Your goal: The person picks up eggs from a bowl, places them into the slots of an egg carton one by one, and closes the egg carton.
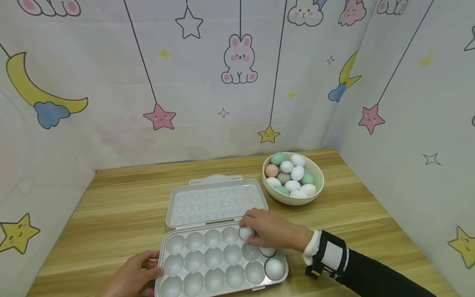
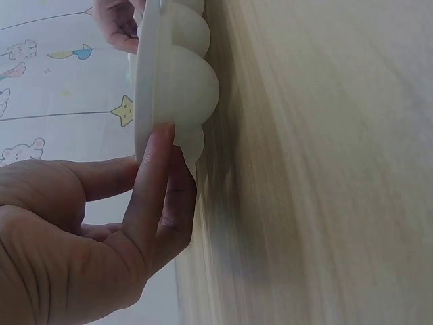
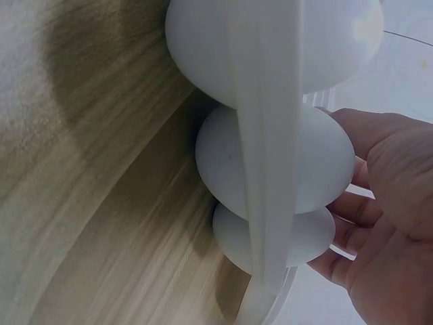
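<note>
At the left end of the egg tray (image 1: pixel 213 258), the left hand (image 1: pixel 135 272) pinches the rim between thumb and fingers, while over its back row, second cup from the right, the right hand (image 1: pixel 269 227) has thumb and fingers closed round a white egg (image 1: pixel 246 233) (whether it touches the cup, I cannot tell). Along the tray's right end, the front egg (image 1: pixel 274 269) and the middle egg (image 1: pixel 267 251) sit in their cups; the lid (image 1: pixel 217 202) lies folded back behind the tray, and behind its right end stands a cream bowl (image 1: pixel 293 200) of white, green, grey and brownish eggs.
</note>
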`<state>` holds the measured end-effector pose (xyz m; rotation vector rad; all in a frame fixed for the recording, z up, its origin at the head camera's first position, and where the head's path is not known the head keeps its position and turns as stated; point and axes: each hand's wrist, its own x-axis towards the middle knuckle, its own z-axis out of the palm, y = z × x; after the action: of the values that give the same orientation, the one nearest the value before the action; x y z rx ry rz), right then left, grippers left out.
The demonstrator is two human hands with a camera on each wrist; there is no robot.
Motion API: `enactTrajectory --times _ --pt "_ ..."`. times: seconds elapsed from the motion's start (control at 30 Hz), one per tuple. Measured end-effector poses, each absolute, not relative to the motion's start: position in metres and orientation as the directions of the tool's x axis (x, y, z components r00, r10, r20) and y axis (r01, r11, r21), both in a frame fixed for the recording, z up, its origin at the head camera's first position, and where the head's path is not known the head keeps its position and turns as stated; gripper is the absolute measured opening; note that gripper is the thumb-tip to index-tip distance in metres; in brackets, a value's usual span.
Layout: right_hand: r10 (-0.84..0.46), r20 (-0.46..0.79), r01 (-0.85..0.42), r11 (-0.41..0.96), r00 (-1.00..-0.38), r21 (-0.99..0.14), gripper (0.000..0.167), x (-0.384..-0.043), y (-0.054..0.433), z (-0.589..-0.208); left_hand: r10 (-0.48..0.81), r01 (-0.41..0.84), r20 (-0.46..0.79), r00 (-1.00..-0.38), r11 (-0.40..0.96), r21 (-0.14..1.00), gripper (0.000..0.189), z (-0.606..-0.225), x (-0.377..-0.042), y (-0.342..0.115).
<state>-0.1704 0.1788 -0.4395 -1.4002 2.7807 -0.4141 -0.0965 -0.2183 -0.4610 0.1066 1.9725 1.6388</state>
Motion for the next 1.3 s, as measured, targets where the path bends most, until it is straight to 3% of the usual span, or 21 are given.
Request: enactTrajectory --times 0.57,1.07,1.3 --pt "-0.79 0.189 -0.806 0.534 -0.584 -0.257 0.036 -0.166 0.186 -0.416 0.415 -0.253 -0.343 -0.843 0.257 0.933 0.058 -0.464 -0.096 -0.22" --pt "-0.712 0.308 -0.771 0.619 -0.631 -0.15 0.071 -0.164 0.22 -0.33 0.413 -0.254 -0.341 -0.844 0.252 0.934 0.057 -0.466 -0.098 -0.221" --pt "-0.642 0.303 -0.697 0.707 -0.705 -0.124 0.085 -0.165 0.238 -0.302 0.421 -0.257 -0.344 -0.839 0.251 0.933 0.057 -0.465 -0.099 -0.221"
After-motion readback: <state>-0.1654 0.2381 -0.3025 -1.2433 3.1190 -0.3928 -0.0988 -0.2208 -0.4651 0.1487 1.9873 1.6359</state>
